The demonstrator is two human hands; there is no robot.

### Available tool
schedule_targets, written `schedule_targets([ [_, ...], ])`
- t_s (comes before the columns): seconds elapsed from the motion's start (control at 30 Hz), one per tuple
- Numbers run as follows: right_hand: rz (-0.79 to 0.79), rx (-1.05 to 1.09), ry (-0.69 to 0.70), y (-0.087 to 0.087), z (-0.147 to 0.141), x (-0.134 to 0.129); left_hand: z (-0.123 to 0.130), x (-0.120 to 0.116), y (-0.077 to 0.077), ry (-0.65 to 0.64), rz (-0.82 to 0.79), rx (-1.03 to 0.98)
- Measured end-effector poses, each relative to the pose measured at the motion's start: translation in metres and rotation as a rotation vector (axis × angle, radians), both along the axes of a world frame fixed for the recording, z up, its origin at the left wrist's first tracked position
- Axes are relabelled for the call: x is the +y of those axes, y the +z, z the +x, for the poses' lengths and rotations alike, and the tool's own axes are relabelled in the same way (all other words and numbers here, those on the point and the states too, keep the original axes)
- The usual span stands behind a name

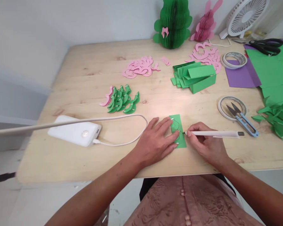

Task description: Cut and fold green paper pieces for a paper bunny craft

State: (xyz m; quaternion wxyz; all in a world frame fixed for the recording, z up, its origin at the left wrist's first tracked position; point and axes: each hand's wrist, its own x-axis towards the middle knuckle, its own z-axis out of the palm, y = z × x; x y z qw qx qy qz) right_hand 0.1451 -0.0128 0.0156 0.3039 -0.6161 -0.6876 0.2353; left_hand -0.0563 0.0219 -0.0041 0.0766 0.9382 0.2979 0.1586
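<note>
My left hand (157,138) lies flat with its fingers spread over a small green paper piece (182,142), pressing it on the table. Dark curved outlines show on the paper, partly hidden by the fingers. A white pen (212,133) is pinched in my right hand (204,142), its tip at the paper's right part beside my left fingertips. Left of the hands sit curved green paper cutouts (121,100) with a pink cutout (108,97) at their edge. Farther back lies a stack of folded green paper strips (195,75).
Thread snips (245,122) rest across a tape roll (223,108) at right, near green scraps (275,116). Black scissors (266,45), a fan (247,17) and a green honeycomb paper figure (173,25) stand or lie behind. A cabled power bank (73,130) is at left.
</note>
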Motion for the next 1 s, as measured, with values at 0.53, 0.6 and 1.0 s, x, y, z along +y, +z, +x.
schedule_targets([
  [0.53, 0.022, -0.012, -0.011, 0.0015, -0.0004, -0.0004, 0.0002, 0.0000, 0.0009, -0.001, -0.003, 0.014],
  [0.6, 0.026, -0.016, -0.008, 0.0008, -0.0002, -0.0006, 0.0003, 0.0001, 0.0008, -0.001, 0.000, 0.009],
  [1.0, 0.022, -0.019, -0.001, -0.0004, 0.0005, -0.0012, 0.0008, -0.0002, 0.0010, 0.010, 0.002, 0.002],
])
